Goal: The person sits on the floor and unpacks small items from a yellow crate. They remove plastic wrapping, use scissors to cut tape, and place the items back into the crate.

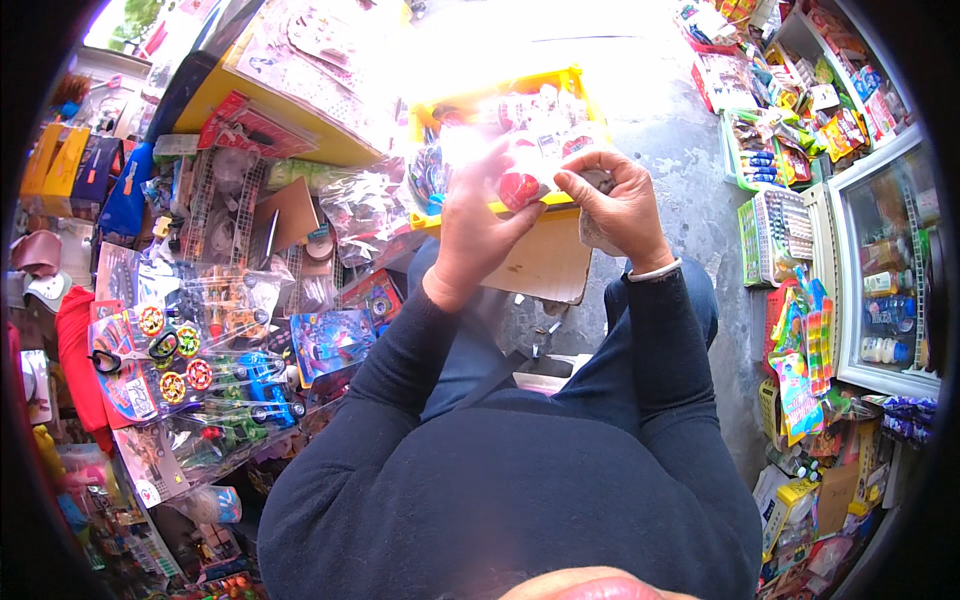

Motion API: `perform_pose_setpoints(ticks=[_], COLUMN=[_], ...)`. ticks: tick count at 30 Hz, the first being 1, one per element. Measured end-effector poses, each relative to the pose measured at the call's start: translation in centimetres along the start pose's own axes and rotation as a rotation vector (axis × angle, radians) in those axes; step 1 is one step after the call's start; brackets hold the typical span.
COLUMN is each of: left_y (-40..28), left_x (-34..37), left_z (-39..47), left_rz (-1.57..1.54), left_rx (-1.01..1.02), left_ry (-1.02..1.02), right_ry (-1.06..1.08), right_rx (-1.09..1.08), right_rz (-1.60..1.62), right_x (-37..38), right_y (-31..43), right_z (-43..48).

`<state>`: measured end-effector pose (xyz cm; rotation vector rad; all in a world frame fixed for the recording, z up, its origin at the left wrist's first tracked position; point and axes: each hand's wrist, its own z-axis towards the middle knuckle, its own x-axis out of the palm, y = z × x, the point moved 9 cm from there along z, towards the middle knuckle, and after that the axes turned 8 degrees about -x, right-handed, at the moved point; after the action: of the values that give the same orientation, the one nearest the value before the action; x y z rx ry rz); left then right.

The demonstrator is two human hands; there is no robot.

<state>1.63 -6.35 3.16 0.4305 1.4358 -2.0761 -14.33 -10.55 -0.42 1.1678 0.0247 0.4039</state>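
Over the near edge of a yellow plastic crate [583, 79], both my hands are raised in front of me. My left hand [480, 217] has its thumb stretched right and its fingers blurred. Between its thumb and fingers shows a red round item [519, 190], seemingly in clear wrapping; glare hides whether the hand grips it. A grey cloth [596, 231] is bunched in my right hand [622, 196] and hangs below it. The thumb and forefinger of that hand meet close to the red item. Packaged small goods [540, 109] fill the crate, partly washed out by light.
A cardboard piece [544, 259] lies below the crate, between my knees. At left, packaged toys [255, 390] and black-handled scissors [135, 356] lie on a crowded display. Snack baskets [780, 150] and a glass-fronted fridge [885, 277] line the right side. Grey concrete floor [675, 165] shows between.
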Motion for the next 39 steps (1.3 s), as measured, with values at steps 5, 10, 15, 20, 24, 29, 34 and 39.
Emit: perform_pose_setpoints(ticks=[5,10,15,20,24,29,34,39], left_y=[1.7,3.4,4.8,5.3,4.4,1.7,1.6,3.9], left_x=[-0.1,0.6,1.3,4.0,6.2,7.5,6.5,-1.0], left_z=[0.8,1.0,0.7,-0.7,-2.6,-3.3,-2.8,2.9], left_rz=[-0.272,-0.713,-0.889,-0.947,-0.961,-0.895,-0.901,-0.200], left_rx=[-0.109,-0.232,-0.400,-0.553,-0.705,-0.739,-0.624,-0.030], left_ry=[0.063,0.139,0.350,0.404,0.476,0.701,0.757,0.393], right_ry=[-0.032,0.045,-0.034,-0.329,-0.247,-0.333,-0.385,-0.638], right_rx=[-0.229,-0.347,-0.195,-0.125,-0.194,-0.156,0.018,0.229], right_rz=[-0.137,-0.210,0.111,0.486,0.080,0.124,0.174,0.548], right_x=[0.4,1.8,-0.2,-2.7,-0.5,-0.2,-1.2,-4.9], right_y=[2.1,3.2,1.8,0.1,1.1,0.8,-1.2,-4.0], right_z=[-0.2,-0.5,-0.1,0.2,-0.4,-0.8,-0.2,0.0])
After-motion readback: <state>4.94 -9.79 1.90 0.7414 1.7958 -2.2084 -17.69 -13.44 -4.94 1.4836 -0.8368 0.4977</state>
